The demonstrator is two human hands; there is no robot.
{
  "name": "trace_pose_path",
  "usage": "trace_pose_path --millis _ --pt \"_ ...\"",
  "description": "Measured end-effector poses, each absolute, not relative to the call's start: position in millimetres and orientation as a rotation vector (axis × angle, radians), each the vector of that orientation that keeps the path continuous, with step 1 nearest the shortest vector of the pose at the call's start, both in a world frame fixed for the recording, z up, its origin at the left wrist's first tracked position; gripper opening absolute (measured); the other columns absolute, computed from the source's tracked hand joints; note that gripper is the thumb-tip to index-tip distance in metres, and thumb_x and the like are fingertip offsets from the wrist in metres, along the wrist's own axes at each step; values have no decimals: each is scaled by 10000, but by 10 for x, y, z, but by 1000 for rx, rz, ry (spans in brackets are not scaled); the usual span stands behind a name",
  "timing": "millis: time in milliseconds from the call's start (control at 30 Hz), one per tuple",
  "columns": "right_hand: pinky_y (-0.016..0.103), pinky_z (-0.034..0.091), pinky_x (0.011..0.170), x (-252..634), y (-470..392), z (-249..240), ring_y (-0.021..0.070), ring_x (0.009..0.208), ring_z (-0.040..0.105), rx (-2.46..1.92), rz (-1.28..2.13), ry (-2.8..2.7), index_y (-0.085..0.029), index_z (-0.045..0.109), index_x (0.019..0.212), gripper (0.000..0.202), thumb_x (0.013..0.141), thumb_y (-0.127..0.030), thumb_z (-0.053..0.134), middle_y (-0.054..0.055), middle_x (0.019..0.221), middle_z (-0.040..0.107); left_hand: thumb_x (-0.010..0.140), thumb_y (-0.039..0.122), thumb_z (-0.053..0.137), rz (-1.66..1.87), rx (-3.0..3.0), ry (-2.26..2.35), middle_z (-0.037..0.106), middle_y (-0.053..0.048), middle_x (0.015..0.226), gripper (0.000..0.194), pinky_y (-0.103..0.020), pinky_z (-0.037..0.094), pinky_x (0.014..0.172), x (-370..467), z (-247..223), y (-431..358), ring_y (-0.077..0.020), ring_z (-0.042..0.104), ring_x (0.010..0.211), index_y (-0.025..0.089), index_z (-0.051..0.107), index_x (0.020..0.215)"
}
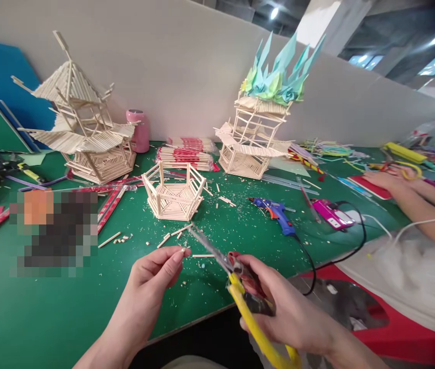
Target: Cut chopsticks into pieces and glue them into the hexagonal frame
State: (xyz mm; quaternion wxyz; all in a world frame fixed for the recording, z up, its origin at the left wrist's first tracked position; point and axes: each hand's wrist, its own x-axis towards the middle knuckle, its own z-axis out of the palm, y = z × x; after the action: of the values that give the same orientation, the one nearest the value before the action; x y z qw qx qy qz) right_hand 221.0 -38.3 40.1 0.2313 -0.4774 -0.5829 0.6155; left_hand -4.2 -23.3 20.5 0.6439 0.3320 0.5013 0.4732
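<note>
My left hand is closed in a pinch, the pale tip of a small wooden stick piece showing between thumb and forefinger. In my right hand is a pair of yellow-handled scissors, blades pointing up and left. Something dark and red is also in that palm, mostly covered by the fingers. Just beyond the hands lie cut stick pieces. Behind them stands a hexagonal frame of wooden sticks, with a slatted floor and short posts.
A stick pagoda stands back left, a stick tower with blue paper points back right. Stick bundles lie between. A blue glue gun and its cord lie right, near a pink box. A co-worker's arms rest at far right.
</note>
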Motion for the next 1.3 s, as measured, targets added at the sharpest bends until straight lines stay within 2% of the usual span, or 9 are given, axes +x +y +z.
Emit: trace_pose_path --millis 133,300,400,600,733,833,1033,1167,1300 --pt "220 493 618 1989 -336 469 114 666 563 -1459 1544 -1759 -216 394 1186 584 685 -170 691 -8 846 578 691 461 700 1103 879 1229 484 20 554 308 -213 303 510 -76 239 -265 -103 342 557 161 739 752" --pt "283 497 727 1879 -245 453 166 769 588 -1573 1242 -2023 -217 416 1156 597 638 -192 710 39 959 604 739 433 646 1119 1014 1279 595 -10 610 264 -230 382 563 -171 238 -224 -140 438 587 195 756 767" --pt "298 507 689 1815 -164 418 177 735 579 -1635 1144 -2109 -206 443 1129 577 616 -206 706 46 918 603 744 452 625 1084 1064 1253 643 -32 641 285 -245 423 586 -243 173 -138 -173 501 621 200 759 750" --pt "298 520 696 1599 53 509 183 732 587 -1724 1227 -2106 -215 474 1115 585 578 -161 699 28 853 591 795 411 592 1054 1020 1270 659 -25 677 243 -237 436 610 -388 61 -37 -182 533 654 235 757 817" --pt "253 536 597 1493 168 570 168 678 594 -1704 1365 -2083 -228 499 1080 533 587 -161 689 25 845 589 781 419 611 1049 963 1306 635 -21 634 237 -230 416 543 -505 106 -5 -163 494 582 239 761 816" --pt "257 543 557 1478 211 579 194 699 605 -1643 1334 -2122 -248 504 1102 570 573 -196 711 42 889 617 773 418 622 1032 964 1307 661 -30 673 227 -237 433 564 -580 183 48 -179 532 619 247 762 826" --pt "287 561 620 1510 228 573 226 794 627 -1532 1226 -2140 -277 508 1145 603 583 -216 718 68 1013 624 792 384 609 1045 1073 1306 705 -30 746 197 -251 471 615 -639 281 98 -189 586 658 273 756 860" --pt "290 550 663 1572 223 509 218 798 618 -1477 1197 -2146 -256 493 1171 641 577 -224 731 60 960 613 785 324 630 1118 1108 1296 722 -30 797 149 -257 485 664 -614 205 64 -198 616 716 282 749 865" --pt "296 546 664 1673 215 470 211 790 604 -1471 1191 -2163 -233 494 1133 584 592 -218 713 64 948 602 786 329 634 1191 1106 1292 717 -29 788 132 -244 475 630 -499 122 19 -184 605 689 287 747 838"
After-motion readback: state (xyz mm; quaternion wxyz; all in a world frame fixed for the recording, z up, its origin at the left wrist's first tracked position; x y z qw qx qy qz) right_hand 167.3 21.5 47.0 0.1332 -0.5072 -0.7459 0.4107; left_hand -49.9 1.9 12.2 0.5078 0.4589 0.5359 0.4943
